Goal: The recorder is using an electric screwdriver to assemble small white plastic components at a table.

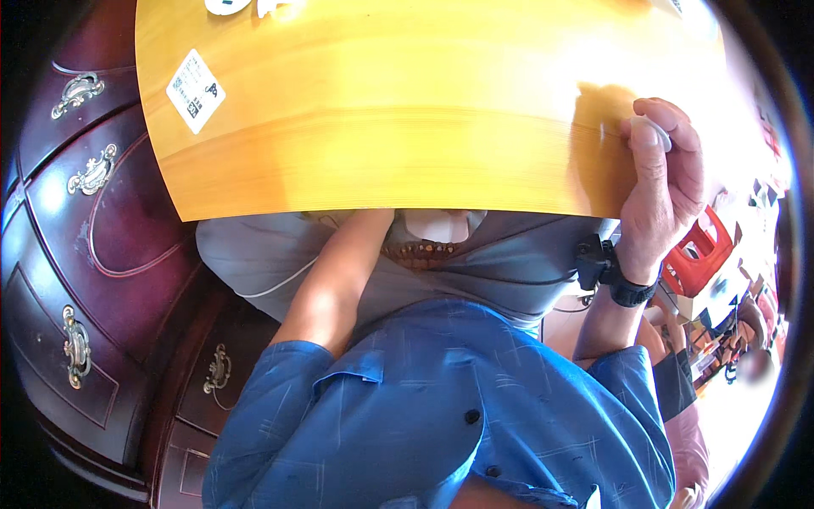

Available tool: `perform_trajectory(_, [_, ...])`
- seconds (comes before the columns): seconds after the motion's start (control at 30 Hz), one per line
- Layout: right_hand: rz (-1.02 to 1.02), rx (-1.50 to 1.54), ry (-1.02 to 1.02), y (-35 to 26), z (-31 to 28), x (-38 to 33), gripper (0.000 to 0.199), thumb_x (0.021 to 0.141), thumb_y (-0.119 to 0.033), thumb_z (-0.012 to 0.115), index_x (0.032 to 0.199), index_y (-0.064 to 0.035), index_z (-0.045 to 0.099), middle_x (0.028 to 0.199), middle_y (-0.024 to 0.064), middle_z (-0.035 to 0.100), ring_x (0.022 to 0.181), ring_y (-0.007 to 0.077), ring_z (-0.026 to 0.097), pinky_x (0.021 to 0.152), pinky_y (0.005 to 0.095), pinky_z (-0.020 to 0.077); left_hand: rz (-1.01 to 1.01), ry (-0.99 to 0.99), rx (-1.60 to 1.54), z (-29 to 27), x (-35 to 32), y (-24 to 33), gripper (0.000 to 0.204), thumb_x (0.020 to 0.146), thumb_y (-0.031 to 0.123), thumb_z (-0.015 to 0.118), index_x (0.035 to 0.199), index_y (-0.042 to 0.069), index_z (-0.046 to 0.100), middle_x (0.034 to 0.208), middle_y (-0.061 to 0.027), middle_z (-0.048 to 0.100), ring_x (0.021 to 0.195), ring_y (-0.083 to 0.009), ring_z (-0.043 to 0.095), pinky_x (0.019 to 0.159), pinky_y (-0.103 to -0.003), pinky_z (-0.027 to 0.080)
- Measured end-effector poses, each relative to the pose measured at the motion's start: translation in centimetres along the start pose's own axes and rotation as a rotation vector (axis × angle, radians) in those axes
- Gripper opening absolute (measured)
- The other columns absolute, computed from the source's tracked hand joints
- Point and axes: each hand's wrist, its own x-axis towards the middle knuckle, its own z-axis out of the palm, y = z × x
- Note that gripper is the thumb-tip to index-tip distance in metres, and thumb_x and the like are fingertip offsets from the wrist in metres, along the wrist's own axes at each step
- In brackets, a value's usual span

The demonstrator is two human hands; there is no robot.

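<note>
At the right end of a yellow wooden tabletop (365, 144), my right hand (663, 174) is raised with thumb and fingers closed on a small flat white piece. Most of this white piece (661, 134) is covered by the fingers, so its kind is unclear. My left forearm (339, 280) reaches under the table's near edge, which hides the left hand and whatever it touches. Beside that forearm, a white object (437, 226) shows partly over my lap, above a row of small brownish, bead-like shapes (420, 251).
A white label (196, 91) lies on the table's left part; a white item (227, 6) is cut off at the far edge. Dark red drawers (93, 220) with metal handles stand at left. A red plastic stool (704, 254) and another person's arm (674, 331) are at right.
</note>
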Motion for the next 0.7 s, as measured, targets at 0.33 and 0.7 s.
perform_trajectory(0.33, [0.048,-0.084,0.056,-0.4,0.3,-0.1,0.016,0.093,-0.004,0.065,0.108,-0.0020,0.069,0.103,0.0064,0.069,0.086,0.0108,0.063,0.082,0.0242,0.0495,-0.047,-0.129,-0.090,0.8,1.4,0.2,0.045,0.079,0.030,0.071,0.116,0.005,0.063,0.094,-0.0141,0.068,0.085,-0.0285,0.066,0.077,-0.041,0.052])
perform_trajectory(0.7, [0.044,-0.065,0.063,-0.3,0.4,-0.1,0.018,0.091,-0.001,0.066,0.109,0.0002,0.068,0.099,0.0065,0.069,0.087,0.0107,0.063,0.083,0.0238,0.0492,-0.087,-0.277,-0.168,0.9,1.5,-2.8,0.043,0.080,0.031,0.071,0.114,0.005,0.064,0.091,-0.0129,0.068,0.082,-0.0272,0.066,0.074,-0.040,0.053])
